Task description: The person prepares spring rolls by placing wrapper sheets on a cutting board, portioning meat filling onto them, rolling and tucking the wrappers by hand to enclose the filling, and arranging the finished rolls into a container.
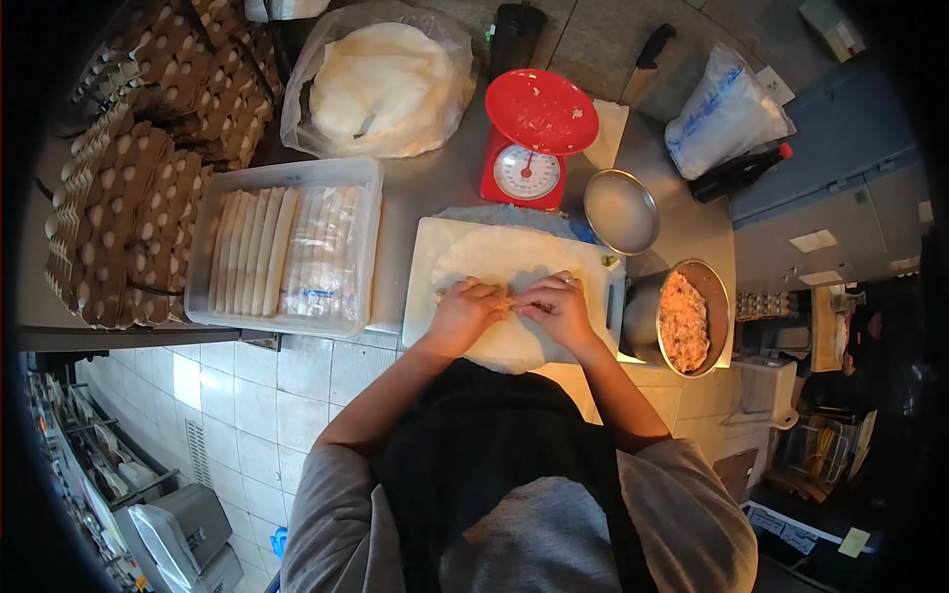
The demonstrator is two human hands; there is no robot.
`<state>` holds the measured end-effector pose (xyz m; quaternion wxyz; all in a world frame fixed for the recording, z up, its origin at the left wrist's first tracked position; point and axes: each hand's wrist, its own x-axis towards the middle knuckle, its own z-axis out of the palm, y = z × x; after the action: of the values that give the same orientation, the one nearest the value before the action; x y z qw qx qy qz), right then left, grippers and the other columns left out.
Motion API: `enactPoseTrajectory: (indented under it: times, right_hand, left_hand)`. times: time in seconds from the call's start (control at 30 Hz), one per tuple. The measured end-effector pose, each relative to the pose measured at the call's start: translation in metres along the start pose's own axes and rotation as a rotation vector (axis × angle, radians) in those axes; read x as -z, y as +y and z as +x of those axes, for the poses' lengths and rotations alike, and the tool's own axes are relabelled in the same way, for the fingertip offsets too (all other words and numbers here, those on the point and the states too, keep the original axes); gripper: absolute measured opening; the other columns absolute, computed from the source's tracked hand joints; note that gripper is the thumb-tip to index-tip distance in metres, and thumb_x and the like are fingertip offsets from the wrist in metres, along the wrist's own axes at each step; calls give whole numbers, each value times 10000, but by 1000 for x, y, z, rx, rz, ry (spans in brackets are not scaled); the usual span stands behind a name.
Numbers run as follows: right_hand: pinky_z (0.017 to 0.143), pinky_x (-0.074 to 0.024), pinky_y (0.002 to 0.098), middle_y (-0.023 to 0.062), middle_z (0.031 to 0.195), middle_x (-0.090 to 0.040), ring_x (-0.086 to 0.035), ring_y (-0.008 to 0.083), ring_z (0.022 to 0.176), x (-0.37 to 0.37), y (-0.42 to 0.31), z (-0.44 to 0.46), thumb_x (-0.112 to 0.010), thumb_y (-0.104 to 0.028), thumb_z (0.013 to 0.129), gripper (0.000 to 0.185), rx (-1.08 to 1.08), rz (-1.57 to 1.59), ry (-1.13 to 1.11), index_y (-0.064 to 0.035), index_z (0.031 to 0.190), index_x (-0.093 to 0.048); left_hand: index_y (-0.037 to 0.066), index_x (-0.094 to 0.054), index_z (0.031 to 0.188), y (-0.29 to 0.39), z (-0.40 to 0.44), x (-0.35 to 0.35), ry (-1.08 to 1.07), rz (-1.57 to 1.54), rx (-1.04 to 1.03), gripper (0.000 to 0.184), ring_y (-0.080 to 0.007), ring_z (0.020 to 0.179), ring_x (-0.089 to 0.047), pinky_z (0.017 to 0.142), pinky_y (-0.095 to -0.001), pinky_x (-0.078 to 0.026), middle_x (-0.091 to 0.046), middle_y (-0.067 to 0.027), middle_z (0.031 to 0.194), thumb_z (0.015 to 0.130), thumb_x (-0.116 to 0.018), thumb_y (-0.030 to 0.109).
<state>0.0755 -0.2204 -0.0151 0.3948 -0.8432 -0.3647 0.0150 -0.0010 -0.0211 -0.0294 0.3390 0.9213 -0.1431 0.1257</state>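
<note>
On the white cutting board [424, 259] lies a large, round, thin wrapper sheet [499, 247]. Across its middle runs a strip of pinkish minced filling [511, 301], partly covered by my fingers. My left hand [463, 312] has its fingers curled and pressed on the left part of the filling. My right hand [557, 307] pinches the filling from the right, its fingertips close to those of the left. To the right stands a metal pot [645, 318] holding a heap of the same pinkish minced filling [684, 324].
Behind the board stand a red scale [526, 171] and a metal bowl of whitish liquid [621, 211]. A plastic tub [371, 247] of long rolls [259, 252] is at left, wrapper stack [381, 79] behind, egg trays [124, 217] far left. A knife [649, 59] lies back right.
</note>
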Motion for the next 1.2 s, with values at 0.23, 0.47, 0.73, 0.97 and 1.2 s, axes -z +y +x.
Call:
enactPoseTrajectory:
  times: [0.23, 0.47, 0.73, 0.97, 1.2]
  right_hand:
    - [762, -415, 323, -10, 795, -691, -593, 170, 802, 22, 21, -18, -823, -116, 614, 177, -56, 19, 69, -140, 768, -740]
    - [759, -434, 315, 34, 801, -678, -600, 196, 781, 41, 30, -38, -828, -82, 619, 210, -130, 17, 167, -98, 810, -743]
    - [803, -428, 328, 47, 818, -645, -595, 226, 795, 47, 37, -51, -819, -88, 623, 242, -158, -66, 159, -82, 852, -740]
    - [823, -432, 351, 64, 837, -605, -587, 241, 828, 50, 42, -62, -797, -33, 631, 282, -217, -121, 127, -76, 903, -738]
    - [751, -472, 338, 74, 842, -599, -579, 256, 784, 54, 34, -58, -776, 14, 651, 276, -264, -9, 128, -67, 911, -734]
  left_hand:
    - [68, -704, 987, 14, 16, -30, 49, 15, -66, 279, -236, 845, -611, 766, -351, -494, -685, -52, 953, 734, -696, 185]
    - [59, -680, 1032, 21, 30, -51, 24, -24, -169, 326, -215, 887, -616, 795, -338, -491, -684, -64, 993, 735, -673, 193]
    - [68, -652, 1089, 36, 41, -76, -12, 14, -139, 379, -235, 887, -616, 826, -334, -483, -682, -75, 1040, 735, -692, 195]
    - [97, -650, 1099, 55, 47, -76, -82, 62, -124, 363, -234, 929, -592, 828, -361, -477, -644, -37, 985, 748, -685, 182]
    - [115, -665, 1081, 5, 2, -17, -70, 171, -13, 334, -249, 937, -592, 833, -379, -476, -641, -49, 989, 756, -697, 188]
